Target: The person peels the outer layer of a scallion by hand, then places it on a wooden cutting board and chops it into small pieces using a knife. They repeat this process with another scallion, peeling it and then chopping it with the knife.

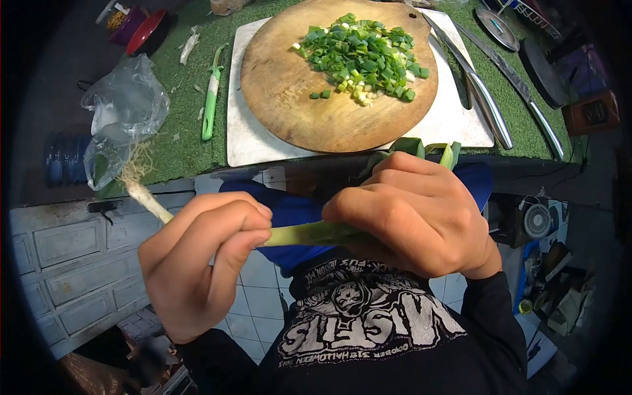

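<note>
Between my hands, in front of the table edge, stretches a long green onion [299, 235] with a white, rooted end at the left and green leaves at the right. My left hand [201, 260] is closed around the pale stem near the roots. Farther up, my right hand [411, 220] wraps the green part, hiding most of it; leaf ends poke out above the knuckles. Beyond them a round wooden board [283, 112] carries a pile of chopped green onion [368, 56]. Under it lies a white rectangular board [240, 141].
Two knives [484, 99] [526, 95] lie at the right on a green mat [187, 155]. A green-handled peeler [211, 99] rests left of the boards, near a clear plastic bag [128, 99]. A red bowl [146, 33] and a metal lid [498, 29] stand farther back.
</note>
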{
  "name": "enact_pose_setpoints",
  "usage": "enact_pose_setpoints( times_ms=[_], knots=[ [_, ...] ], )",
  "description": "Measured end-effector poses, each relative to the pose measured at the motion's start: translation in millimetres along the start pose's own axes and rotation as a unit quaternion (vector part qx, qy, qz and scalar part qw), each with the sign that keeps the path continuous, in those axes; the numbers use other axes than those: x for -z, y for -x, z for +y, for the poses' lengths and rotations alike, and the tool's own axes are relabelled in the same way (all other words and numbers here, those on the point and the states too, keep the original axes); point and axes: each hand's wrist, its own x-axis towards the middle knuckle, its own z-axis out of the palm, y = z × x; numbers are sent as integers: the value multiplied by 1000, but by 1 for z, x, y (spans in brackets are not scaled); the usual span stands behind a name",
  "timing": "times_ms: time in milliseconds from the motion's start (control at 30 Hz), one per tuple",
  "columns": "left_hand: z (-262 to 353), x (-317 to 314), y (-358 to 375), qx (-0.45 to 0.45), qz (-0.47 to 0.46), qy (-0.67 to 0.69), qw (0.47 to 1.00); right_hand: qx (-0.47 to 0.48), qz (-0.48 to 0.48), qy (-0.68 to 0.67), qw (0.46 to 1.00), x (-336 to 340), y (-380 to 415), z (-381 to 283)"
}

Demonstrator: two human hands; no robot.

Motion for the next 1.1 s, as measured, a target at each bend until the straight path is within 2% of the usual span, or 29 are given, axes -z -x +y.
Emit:
enact_pose_setpoints(
  times_ms=[67,167,400,467,533,600,667,733,800,867,967,1100],
  knots=[
    [1,3,0,-37,16,-64,997,-4,-2,-1,1000,1,2,1],
    [-2,10,1,-64,25,-58,996,-7,-6,2,1000,1,4,3],
    [-6,16,7,-34,57,-53,996,-3,-7,8,1000,0,4,6],
    [-7,13,3,-75,84,-101,989,-1,-3,14,1000,-2,3,7],
    [-7,11,2,-98,46,-128,986,-1,2,19,1000,-2,2,5],
    [-6,3,-2,-211,-4,-199,957,-20,-4,3,1000,-1,-1,3],
    [4,1,-5,-199,-41,-233,951,-19,5,0,1000,-3,-1,2],
    [2,-4,-6,-172,-55,-179,967,-18,14,0,1000,-3,-2,1],
    [-2,-11,-8,-167,-32,-157,973,-18,20,-7,1000,-2,-1,1],
    [-10,-11,-6,-205,10,-112,972,-17,21,-15,1000,-1,-1,1],
    [-13,-7,-7,-218,-4,-108,970,-7,18,-17,1000,-3,-2,2],
    [-8,-7,-9,-166,-15,-115,979,-6,10,-7,1000,-2,-6,2]
  ],
)
